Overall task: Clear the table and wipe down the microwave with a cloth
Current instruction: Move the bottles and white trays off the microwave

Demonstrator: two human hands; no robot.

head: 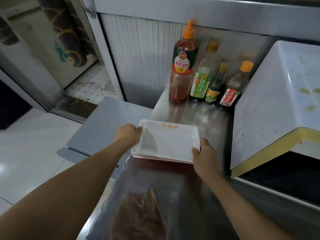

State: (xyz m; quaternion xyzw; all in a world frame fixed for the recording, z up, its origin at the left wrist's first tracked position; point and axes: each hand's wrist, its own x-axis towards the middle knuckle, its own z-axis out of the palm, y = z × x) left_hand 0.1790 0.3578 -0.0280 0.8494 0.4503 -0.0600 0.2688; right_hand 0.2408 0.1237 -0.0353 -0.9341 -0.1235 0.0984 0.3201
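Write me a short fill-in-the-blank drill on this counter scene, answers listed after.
1. Both hands, the left hand and the right hand, grip a stack of white ____.
2. The number of bottles standing at the back of the steel counter is ____.
3. The tallest bottle has a cap coloured ____.
4. The microwave sits on the ____ side of the counter.

Missing words: trays; four; orange; right

Commercial kitchen: stainless steel counter point(190, 108), sauce bottles point(183, 66), stacked trays point(166, 142).
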